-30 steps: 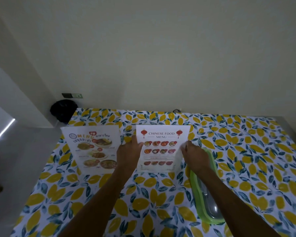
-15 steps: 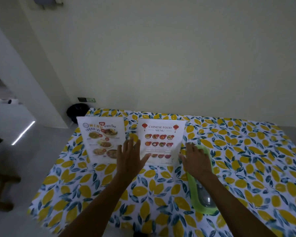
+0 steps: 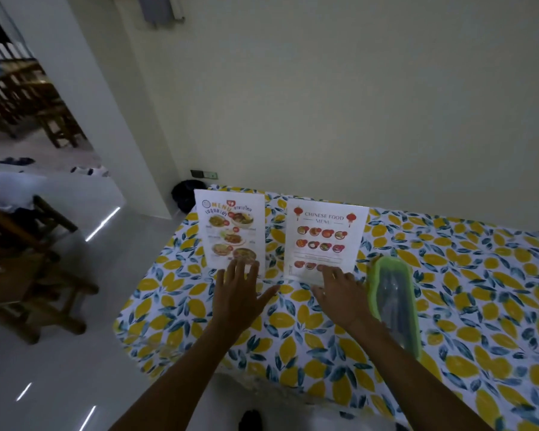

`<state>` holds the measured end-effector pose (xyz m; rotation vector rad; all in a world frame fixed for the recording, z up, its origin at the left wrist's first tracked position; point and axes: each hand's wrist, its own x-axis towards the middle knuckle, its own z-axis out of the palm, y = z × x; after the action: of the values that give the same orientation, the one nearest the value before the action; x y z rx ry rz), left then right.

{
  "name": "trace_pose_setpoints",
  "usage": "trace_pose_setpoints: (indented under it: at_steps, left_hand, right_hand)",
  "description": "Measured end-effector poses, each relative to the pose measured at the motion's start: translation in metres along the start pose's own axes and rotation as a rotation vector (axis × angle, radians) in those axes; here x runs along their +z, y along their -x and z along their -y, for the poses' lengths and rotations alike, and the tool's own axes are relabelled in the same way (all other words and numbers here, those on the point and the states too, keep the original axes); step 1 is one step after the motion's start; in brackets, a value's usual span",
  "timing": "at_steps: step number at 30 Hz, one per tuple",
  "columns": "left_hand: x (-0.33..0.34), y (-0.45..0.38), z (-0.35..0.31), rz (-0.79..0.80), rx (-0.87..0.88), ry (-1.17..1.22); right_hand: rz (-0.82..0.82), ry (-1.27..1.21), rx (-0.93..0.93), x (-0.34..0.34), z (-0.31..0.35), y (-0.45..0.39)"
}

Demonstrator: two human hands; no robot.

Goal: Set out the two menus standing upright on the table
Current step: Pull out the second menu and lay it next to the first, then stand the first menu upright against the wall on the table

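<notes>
Both menus stand upright w/ faces toward the person, Thai menu (image 3: 231,233) just left of Chinese food menu (image 3: 324,241), left hand (image 3: 238,301) and right hand (image 3: 343,298) spread open, gripping nothing, near its base, prob. ready to steady them; green container (image 3: 414,325) lies to its right.

Green-rimmed lidded container (image 3: 394,303) on lemon-print tablecloth (image 3: 479,290), black bag (image 3: 185,194) on floor by wall w/ outlet (image 3: 203,174) above, wooden chairs (image 3: 22,244) at left.
</notes>
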<state>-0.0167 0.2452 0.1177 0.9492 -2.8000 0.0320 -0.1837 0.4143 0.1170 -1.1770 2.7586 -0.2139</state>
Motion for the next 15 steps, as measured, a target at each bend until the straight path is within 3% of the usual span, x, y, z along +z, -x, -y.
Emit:
trace_pose_setpoints:
  at_steps: [15]
  left_hand:
    - [0.015,-0.043,0.094,0.064,-0.098,-0.007]
  right_hand:
    - [0.058,0.01,-0.061,0.02,0.075,-0.072]
